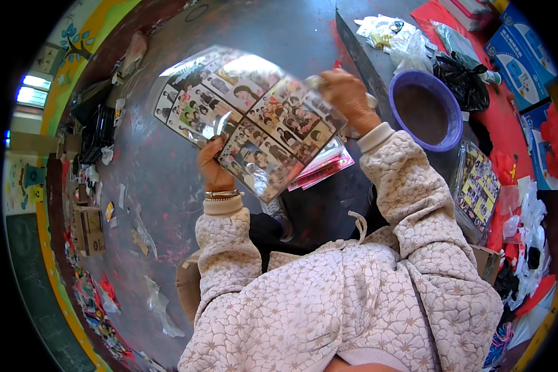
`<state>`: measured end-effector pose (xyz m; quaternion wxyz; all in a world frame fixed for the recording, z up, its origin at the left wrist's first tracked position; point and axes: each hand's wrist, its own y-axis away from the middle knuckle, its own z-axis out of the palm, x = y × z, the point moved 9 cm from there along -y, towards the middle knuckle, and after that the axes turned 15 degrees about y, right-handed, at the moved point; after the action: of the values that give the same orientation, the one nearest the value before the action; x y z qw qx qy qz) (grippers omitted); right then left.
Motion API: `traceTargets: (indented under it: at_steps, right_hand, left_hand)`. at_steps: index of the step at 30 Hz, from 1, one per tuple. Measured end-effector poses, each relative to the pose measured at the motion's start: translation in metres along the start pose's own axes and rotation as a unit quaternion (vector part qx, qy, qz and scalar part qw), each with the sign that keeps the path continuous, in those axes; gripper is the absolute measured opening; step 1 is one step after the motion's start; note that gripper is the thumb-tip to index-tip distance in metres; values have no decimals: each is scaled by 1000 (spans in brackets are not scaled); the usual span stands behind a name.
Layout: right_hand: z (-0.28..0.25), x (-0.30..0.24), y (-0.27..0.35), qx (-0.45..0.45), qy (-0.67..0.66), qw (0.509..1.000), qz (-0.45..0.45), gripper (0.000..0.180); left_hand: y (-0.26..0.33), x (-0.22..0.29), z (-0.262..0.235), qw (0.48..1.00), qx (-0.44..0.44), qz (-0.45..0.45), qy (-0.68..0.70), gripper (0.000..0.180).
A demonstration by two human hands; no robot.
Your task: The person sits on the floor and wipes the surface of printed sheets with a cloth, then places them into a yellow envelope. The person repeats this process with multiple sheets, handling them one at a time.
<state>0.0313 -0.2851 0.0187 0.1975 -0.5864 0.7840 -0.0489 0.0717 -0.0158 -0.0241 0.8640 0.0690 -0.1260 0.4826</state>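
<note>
A glossy sheet of printed group pictures (273,121) in clear plastic is held up, tilted, in front of me. My left hand (216,166) pinches its lower left edge, fingers closed. At its upper right edge, my right hand (348,98) is curled shut around a pale object whose ends poke out on both sides; blur and the fingers hide its kind. Below the sheet, partly covered by it, lies a small stack of pink and white printed packets (323,170). More picture sheets in clear plastic (477,189) lie to my right.
A purple basin (395,99) stands at the right, beside white plastic bags (409,49) and a black bag (462,84). Blue boxes (521,59) rest on red cloth at the far right. A cardboard box (90,229) and scraps of plastic (161,307) lie on the floor at left.
</note>
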Motion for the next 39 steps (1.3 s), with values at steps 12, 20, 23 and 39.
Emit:
traceTargets:
  at_steps: [12,20,23,39]
  right_hand:
    - [24,-61,42,-230,-849,439,183,42]
    - [-3,-8,8,-130,-678,721,66,21]
    - [-26,11,4,-126,-705,697,38,22]
    - [0,5,21,-299,-599,741,53,29]
  left_hand:
    - [-13,-12,23,997,11,47,66,31]
    - [5,-51,28,998,-64,-9,25,53]
    - [5,-7,8,998,25,51,27,70]
    - [31,-11,25,995,-32,-91,-23,91]
